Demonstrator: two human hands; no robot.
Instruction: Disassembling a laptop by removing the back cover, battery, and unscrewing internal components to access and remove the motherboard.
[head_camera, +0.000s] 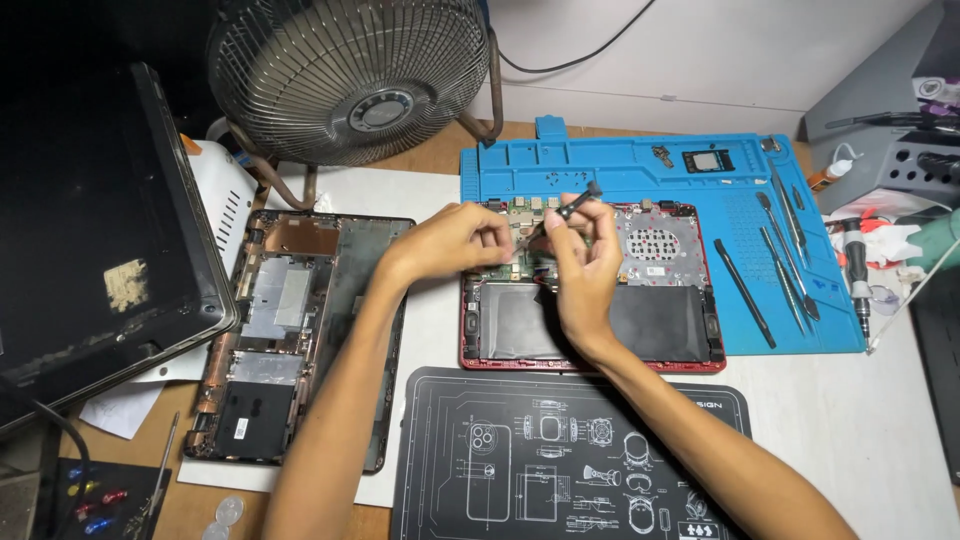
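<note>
While gripped, tool (572, 207) tops right hand (585, 265)

A large dark screen (95, 240) in a black frame leans at nine o'clock, a pale torn sticker patch (126, 284) on its glass. A small white rectangular label (241, 428) sits on the black panel at seven o'clock, on the opened laptop shell (300, 330)
</note>
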